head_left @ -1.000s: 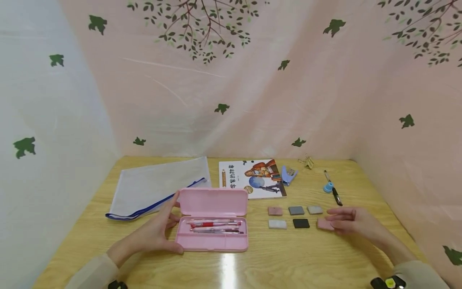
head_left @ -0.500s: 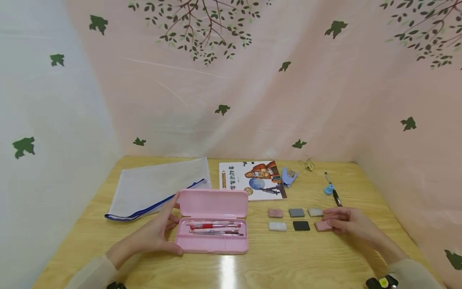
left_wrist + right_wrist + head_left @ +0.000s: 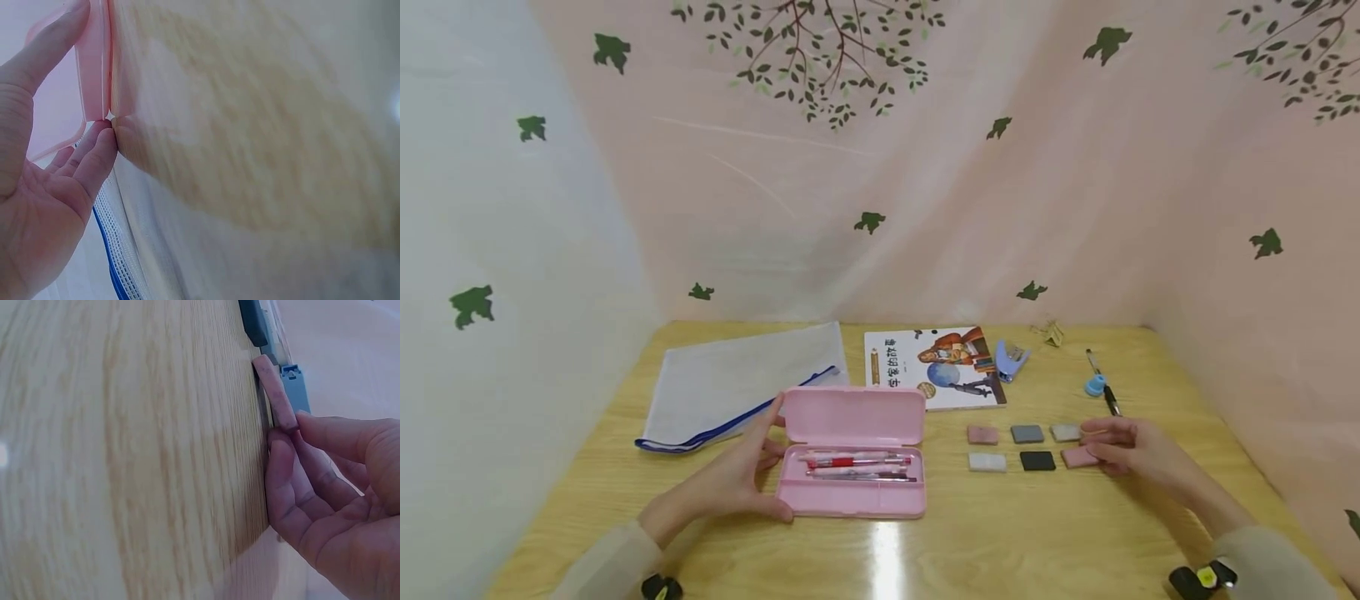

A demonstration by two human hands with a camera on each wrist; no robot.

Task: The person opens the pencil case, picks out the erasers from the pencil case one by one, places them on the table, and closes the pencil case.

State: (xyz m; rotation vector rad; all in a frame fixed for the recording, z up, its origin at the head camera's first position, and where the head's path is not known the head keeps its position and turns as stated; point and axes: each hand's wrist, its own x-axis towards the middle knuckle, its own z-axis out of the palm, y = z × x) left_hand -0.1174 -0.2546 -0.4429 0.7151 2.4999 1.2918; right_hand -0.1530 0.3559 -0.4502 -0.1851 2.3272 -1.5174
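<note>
My left hand (image 3: 718, 487) holds the left side of a pink pencil case (image 3: 853, 417), thumb at its front corner and fingers by the raised lid. Several pens (image 3: 861, 468) lie in the case's back compartment. Over on the right, my right hand (image 3: 1142, 450) pinches a pink eraser (image 3: 1077, 457) between thumb and fingers; the right wrist view shows the eraser (image 3: 275, 390) slightly tilted. It is at the right end of the front row, beside a black eraser (image 3: 1037, 461) and a white eraser (image 3: 987, 462). Behind are a dull pink eraser (image 3: 982, 435), a grey eraser (image 3: 1027, 433) and a pale grey eraser (image 3: 1065, 432).
A white mesh zip pouch (image 3: 730, 383) lies behind the left hand. Farther back are a book (image 3: 895, 354), a blue-purple stapler (image 3: 1011, 360) and a gold binder clip (image 3: 1053, 334). Beyond the right hand lie a small blue object (image 3: 1095, 385) and a black pen (image 3: 1111, 402).
The right hand has shifted the pink eraser slightly left, closer to the black eraser. The left hand stays on the pencil case. The head view has shifted a little.
</note>
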